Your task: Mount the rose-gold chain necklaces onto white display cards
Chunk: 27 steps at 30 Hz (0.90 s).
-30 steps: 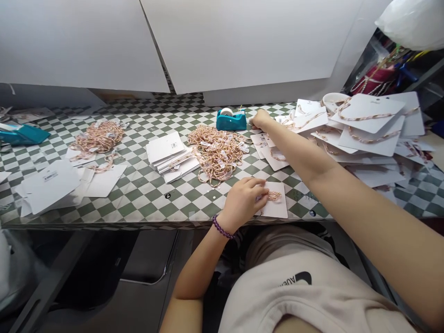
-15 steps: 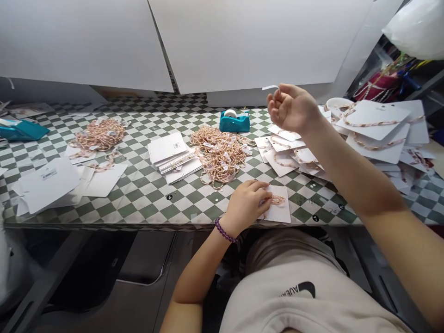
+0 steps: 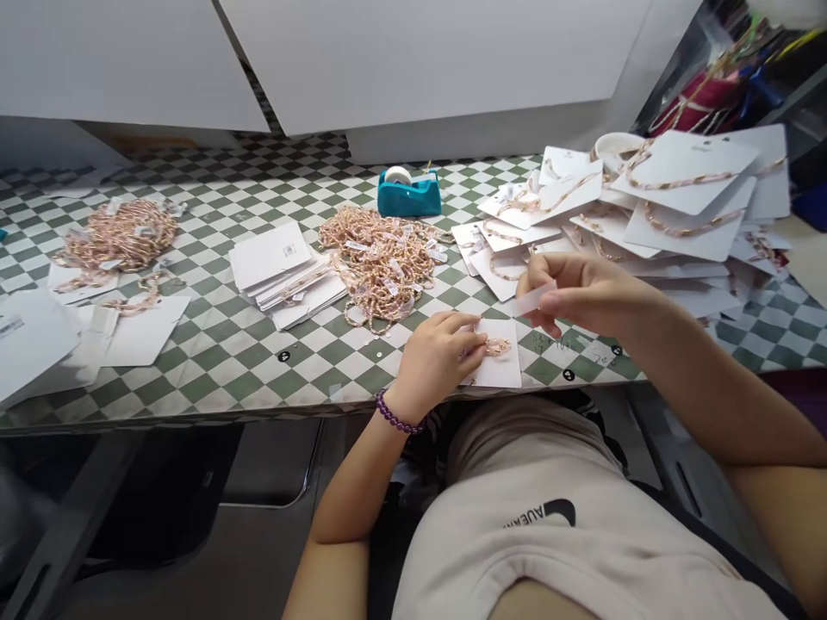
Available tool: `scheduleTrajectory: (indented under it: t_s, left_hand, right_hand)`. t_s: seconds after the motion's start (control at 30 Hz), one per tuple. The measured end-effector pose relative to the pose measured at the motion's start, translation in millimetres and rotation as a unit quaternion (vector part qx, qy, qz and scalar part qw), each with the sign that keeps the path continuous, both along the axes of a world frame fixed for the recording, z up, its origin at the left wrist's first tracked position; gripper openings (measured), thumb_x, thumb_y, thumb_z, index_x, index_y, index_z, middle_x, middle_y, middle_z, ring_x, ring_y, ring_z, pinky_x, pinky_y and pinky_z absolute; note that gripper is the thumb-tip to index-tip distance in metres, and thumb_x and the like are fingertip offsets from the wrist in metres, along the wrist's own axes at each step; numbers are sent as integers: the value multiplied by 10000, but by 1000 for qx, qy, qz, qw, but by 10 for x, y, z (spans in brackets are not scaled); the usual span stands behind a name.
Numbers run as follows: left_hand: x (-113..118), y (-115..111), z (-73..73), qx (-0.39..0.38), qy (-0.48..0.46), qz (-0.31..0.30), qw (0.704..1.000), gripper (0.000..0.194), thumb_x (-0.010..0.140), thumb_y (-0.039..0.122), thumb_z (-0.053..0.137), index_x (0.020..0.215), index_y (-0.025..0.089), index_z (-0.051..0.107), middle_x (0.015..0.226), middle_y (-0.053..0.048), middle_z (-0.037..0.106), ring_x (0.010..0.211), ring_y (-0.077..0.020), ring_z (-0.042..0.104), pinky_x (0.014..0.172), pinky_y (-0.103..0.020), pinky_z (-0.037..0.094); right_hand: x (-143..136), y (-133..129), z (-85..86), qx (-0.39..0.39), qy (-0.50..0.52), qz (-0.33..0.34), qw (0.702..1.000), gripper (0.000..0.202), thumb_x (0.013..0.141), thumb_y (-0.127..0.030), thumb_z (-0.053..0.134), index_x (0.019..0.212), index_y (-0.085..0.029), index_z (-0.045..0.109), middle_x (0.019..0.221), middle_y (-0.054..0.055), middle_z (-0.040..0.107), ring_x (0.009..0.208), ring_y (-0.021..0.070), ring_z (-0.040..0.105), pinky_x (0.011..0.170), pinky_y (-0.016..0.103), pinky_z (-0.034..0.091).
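Observation:
My left hand (image 3: 436, 355), with a purple bead bracelet at the wrist, presses a beaded strand (image 3: 497, 347) onto a white card (image 3: 507, 374) near the table's front edge. Its fingers are bent together over the strand. To the right and slightly above the card, my right hand (image 3: 575, 293) pinches a short strip of whitish tape (image 3: 533, 299) between thumb and fingers. A pile of pink and gold beaded strands (image 3: 381, 271) lies behind my left hand. Behind that pile stands a teal tape dispenser (image 3: 410, 195) with a white roll.
Left of the pile is a stack of white cards (image 3: 271, 258). More strands (image 3: 122, 234) and cards (image 3: 32, 340) lie at the far left. Cards with strands (image 3: 688, 172) are heaped at the right. White panels (image 3: 439, 65) stand along the back of the checkered table (image 3: 213, 376).
My right hand has come down from above the table towards the card, bringing the tape strip. My left hand stays on the strand and card. The view has shifted slightly.

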<state>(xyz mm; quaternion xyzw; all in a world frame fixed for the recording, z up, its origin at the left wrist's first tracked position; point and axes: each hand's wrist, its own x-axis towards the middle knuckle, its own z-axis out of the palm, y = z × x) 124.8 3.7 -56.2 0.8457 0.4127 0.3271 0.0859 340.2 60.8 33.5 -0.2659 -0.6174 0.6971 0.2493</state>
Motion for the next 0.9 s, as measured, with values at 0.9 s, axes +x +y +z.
scheduleTrajectory:
  t_s: [0.9]
  left_hand:
    - [-9, 2, 46, -18, 20, -1, 1000, 143, 927, 250, 614, 935, 196, 746, 1160, -60, 714, 1050, -213, 626, 937, -360, 532]
  right_hand:
    - [-66, -407, -288, 611, -113, -243, 745, 251, 758, -49, 682, 804, -239, 525, 980, 41, 657, 811, 174, 643, 700, 356, 564]
